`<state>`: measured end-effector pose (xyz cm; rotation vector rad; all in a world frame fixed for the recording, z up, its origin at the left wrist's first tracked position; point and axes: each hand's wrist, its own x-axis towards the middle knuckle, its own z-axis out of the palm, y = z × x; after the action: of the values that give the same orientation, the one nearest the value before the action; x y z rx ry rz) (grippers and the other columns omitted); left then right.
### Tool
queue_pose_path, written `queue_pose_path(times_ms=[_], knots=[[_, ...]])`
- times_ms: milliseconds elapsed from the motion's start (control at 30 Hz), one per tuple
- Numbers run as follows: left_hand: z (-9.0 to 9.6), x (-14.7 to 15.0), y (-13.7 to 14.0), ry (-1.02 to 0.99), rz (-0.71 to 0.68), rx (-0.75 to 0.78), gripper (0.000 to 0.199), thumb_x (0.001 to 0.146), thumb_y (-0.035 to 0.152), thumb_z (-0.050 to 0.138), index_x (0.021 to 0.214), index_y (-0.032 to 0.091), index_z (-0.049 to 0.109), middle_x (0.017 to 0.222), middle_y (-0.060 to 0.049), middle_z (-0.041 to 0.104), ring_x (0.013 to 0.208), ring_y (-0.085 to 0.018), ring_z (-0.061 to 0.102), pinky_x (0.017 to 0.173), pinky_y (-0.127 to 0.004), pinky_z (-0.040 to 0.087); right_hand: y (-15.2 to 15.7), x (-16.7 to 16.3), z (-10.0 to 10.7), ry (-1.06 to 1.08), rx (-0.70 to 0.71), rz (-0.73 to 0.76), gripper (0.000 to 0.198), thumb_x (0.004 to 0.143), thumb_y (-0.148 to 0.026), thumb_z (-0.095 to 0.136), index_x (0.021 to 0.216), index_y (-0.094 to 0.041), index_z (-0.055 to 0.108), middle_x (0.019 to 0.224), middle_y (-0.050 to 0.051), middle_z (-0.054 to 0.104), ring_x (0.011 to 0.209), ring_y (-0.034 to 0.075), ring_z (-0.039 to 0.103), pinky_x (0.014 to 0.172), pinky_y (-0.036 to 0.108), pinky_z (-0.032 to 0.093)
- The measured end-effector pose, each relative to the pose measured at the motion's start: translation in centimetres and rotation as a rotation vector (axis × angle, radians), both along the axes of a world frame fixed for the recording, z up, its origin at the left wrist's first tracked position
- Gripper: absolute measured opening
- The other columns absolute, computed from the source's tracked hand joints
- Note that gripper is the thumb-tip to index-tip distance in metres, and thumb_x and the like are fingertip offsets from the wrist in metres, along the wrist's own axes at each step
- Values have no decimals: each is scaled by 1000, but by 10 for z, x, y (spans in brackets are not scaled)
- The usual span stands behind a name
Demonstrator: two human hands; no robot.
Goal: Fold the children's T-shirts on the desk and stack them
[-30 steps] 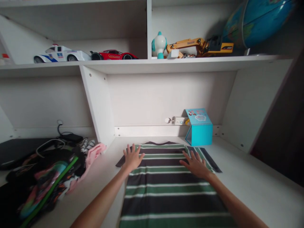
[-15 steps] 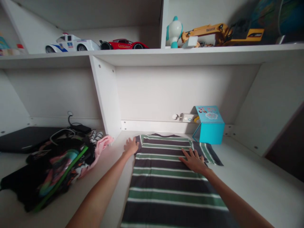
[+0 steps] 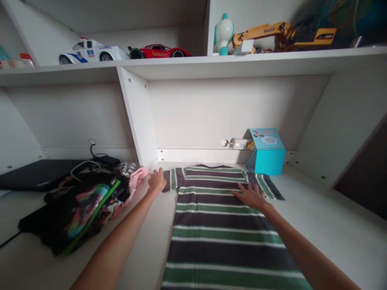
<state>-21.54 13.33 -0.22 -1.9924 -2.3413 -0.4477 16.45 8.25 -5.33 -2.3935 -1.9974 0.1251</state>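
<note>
A short-sleeved T-shirt (image 3: 222, 219) with dark, green and white stripes lies spread flat, its neckline at the far end and its lower part running out of view. At the cuff of the left sleeve (image 3: 173, 180) is my left hand (image 3: 157, 181), fingers bent and closed on the cloth edge; the exact grip is partly hidden. My right hand (image 3: 251, 197) rests palm down on the upper right of the shirt, near the right sleeve (image 3: 266, 185), with its fingers spread.
Left of the shirt lies a pile of clothes (image 3: 87, 209) with a pink garment (image 3: 137, 179), beside a black laptop (image 3: 36, 174). A blue desk calendar (image 3: 269, 161) stands behind the right sleeve near a power socket (image 3: 241, 143). Toy vehicles (image 3: 160, 51) sit on the shelf above.
My left hand has moved left, and the left sleeve, earlier bunched near it, now lies stretched outward. My right hand stays spread on the shirt. The view has tilted slightly.
</note>
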Motion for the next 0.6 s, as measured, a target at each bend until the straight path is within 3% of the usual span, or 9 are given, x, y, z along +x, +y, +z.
queue_pose_path(times_ms=[67, 133, 233, 300, 367, 467, 533, 567, 600], knots=[[-6, 9, -10, 15, -86, 30, 41, 84, 28, 45, 124, 18, 39, 129, -16, 42, 117, -30, 42, 88, -39, 39, -2, -16, 7, 4, 22, 32, 69, 83, -65, 26, 140, -27, 23, 145, 15, 21, 131, 42, 10, 96, 62, 16], [-17, 24, -18, 19, -292, 35, 50, 87, 39, 40, 133, 21, 31, 141, -13, 29, 129, -28, 28, 98, -39, 31, -8, -39, 9, 20, 44, 100, 68, 82, -68, 23, 140, -32, 18, 147, 12, 16, 132, 39, 7, 98, 60, 17], [-30, 48, -23, 12, -518, -121, 63, 85, 59, 30, 139, 27, 22, 148, -10, 15, 135, -32, 10, 103, -50, 18, -22, -76, 1, 46, 53, 195, 70, 80, -72, 21, 140, -36, 16, 148, 10, 14, 133, 36, 10, 99, 56, 21], [-29, 61, -27, 12, -508, -254, 67, 84, 65, 25, 140, 28, 23, 149, -10, 13, 134, -35, 6, 102, -57, 13, -31, -94, -6, 45, 72, 212, 69, 81, -70, 21, 140, -35, 16, 148, 10, 14, 133, 36, 9, 100, 54, 19], [-19, 68, -41, 1, -450, -291, 68, 85, 62, 26, 140, 22, 23, 148, -14, 11, 134, -36, 4, 101, -61, 10, -37, -103, -12, 37, 97, 204, 68, 83, -67, 21, 141, -32, 16, 148, 11, 15, 134, 35, 8, 101, 54, 17], [2, 65, -100, -135, -527, -214, 65, 87, 54, 33, 139, 16, 25, 147, -16, 17, 135, -34, 5, 104, -57, 9, -39, -102, -14, 30, 112, 203, 67, 84, -66, 22, 141, -32, 17, 148, 10, 18, 134, 34, 10, 101, 54, 18], [12, 54, -162, -390, -791, -254, 57, 87, 51, 37, 137, 24, 30, 146, -7, 25, 134, -28, 15, 107, -46, 14, -39, -100, -13, 31, 115, 212, 67, 84, -66, 24, 141, -31, 19, 147, 10, 19, 133, 34, 12, 100, 54, 19], [13, 47, -196, -574, -912, -380, 53, 87, 50, 40, 135, 29, 34, 145, -2, 28, 133, -25, 20, 108, -42, 19, -39, -99, -13, 32, 119, 215, 67, 84, -65, 24, 140, -31, 20, 147, 11, 20, 133, 35, 13, 99, 55, 20], [13, 39, -230, -737, -1026, -617, 50, 85, 49, 45, 131, 32, 39, 143, 1, 31, 132, -25, 23, 106, -39, 24, -39, -99, -12, 33, 125, 215, 66, 84, -65, 25, 140, -30, 21, 146, 13, 20, 133, 36, 13, 99, 56, 20]])
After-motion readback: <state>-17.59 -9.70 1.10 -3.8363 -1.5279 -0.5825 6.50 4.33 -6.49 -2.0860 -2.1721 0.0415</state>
